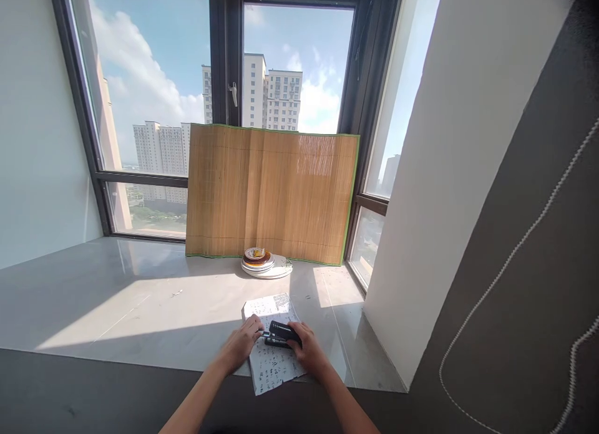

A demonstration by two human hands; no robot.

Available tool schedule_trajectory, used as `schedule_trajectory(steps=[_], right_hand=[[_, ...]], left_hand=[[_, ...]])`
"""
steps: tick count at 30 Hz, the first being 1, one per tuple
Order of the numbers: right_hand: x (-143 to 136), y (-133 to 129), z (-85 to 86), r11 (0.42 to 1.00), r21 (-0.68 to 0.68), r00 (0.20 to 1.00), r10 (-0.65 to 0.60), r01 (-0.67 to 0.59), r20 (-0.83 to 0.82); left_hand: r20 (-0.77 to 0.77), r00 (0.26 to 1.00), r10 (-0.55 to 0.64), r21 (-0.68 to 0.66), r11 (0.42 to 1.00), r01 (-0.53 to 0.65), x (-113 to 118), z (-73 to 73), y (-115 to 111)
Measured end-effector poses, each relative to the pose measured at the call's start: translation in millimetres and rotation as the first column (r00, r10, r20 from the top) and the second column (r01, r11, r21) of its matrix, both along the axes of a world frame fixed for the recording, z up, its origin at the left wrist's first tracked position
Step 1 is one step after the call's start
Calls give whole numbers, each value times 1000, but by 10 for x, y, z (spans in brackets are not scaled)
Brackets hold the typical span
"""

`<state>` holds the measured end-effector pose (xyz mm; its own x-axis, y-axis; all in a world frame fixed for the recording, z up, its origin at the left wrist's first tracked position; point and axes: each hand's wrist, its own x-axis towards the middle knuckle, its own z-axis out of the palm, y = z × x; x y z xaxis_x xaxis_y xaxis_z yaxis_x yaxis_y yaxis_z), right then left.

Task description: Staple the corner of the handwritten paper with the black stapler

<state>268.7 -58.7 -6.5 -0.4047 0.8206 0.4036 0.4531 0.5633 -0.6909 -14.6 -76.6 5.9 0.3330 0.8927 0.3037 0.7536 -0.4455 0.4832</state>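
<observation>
A black stapler (279, 334) lies over handwritten paper sheets (271, 363) at the front edge of the sill. Its top arm is raised from its base, and a silvery metal part shows at its left end. My right hand (306, 348) wraps around the right end of the stapler. With fingers bent together, my left hand (244, 342) pinches at the silvery left end, above the paper's left side. Whether a small staple strip is between those fingertips is too small to tell. The paper's lower corner hangs past the sill edge.
Behind the paper, a stack of small plates (257, 261) sits on a white round board (281, 269). A bamboo mat (271, 194) with green edging leans against the window (227, 60). White beaded cords (508, 259) hang at the right, beyond the white wall (449, 172).
</observation>
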Motion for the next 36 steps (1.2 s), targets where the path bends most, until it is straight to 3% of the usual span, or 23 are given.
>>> schedule_trajectory(steps=[8,14,17,20,24,28,33,36], right_hand=[[22,-10,-9,998,-56,999,-39,38,-21],[9,-33,54,994,-90,997,-63,60,-36],[4,-45,94,994,-89,997,-70,66,-36],[3,-39,84,996,-76,998,-51,49,-27],[6,29,-20,999,-35,999,-37,36,-16],[-1,103,-66,1000,-5,1000,-30,30,-2],[-18,22,81,997,-41,998,-58,58,4],[81,5,130,995,-4,991,-96,96,-88]], left_hand=[[181,983,12,-29,1000,-6,-104,54,29],[230,962,151,-21,988,-150,-179,38,-28],[178,950,257,-79,966,-246,-56,0,-117],[101,935,339,-147,935,-323,207,-57,-194],[101,953,287,-213,942,-261,564,-181,-239],[122,957,263,-229,946,-231,666,-251,-237],[67,980,185,-209,964,-167,659,-135,-308],[-14,986,163,-141,976,-164,692,-79,-378]])
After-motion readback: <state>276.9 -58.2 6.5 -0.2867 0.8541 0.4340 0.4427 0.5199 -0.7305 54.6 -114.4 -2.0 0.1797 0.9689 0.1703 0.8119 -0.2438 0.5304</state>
